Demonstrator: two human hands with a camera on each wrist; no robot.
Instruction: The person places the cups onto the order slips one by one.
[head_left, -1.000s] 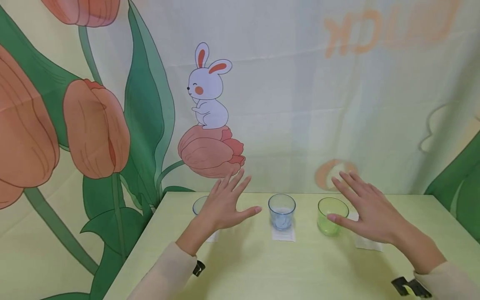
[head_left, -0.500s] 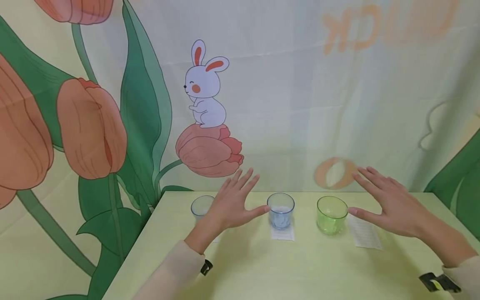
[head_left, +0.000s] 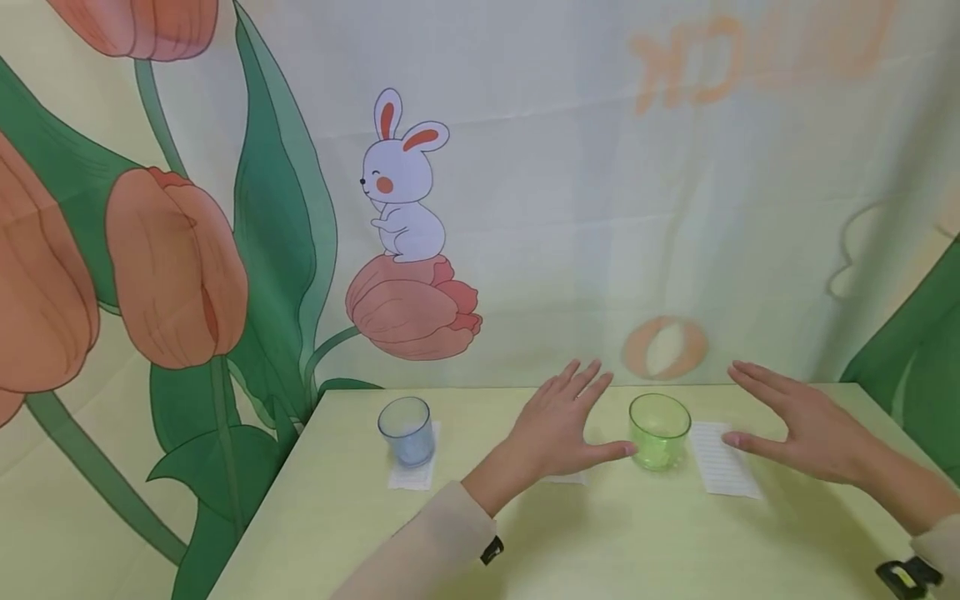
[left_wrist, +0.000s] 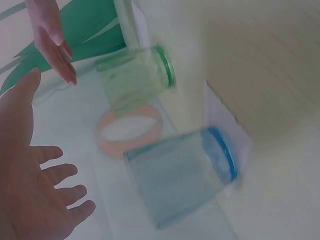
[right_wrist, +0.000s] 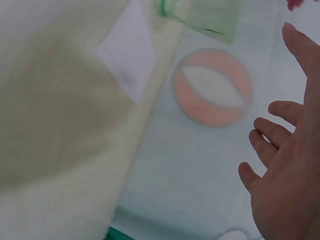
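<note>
My left hand (head_left: 555,429) is held above the table with its fingers spread, holding nothing. In the head view it covers the middle blue glass, which shows in the left wrist view as a clear blue tumbler (left_wrist: 180,172). The left thumb overlaps the edge of a green glass (head_left: 660,433). To the right of that glass, my right hand (head_left: 813,429) hovers with straight fingers and thumb apart, also holding nothing. Another blue glass (head_left: 407,429) stands upright at the left, on a paper slip (head_left: 411,478).
A printed paper slip (head_left: 723,462) lies right of the green glass. Part of another slip (head_left: 567,479) shows below my left hand. Behind the pale green table (head_left: 637,542) hangs a cloth backdrop (head_left: 540,208) printed with tulips and a rabbit.
My left hand has moved right, from near the left blue glass to in front of the middle one, uncovering the left glass. My right hand has shifted right, away from the green glass.
</note>
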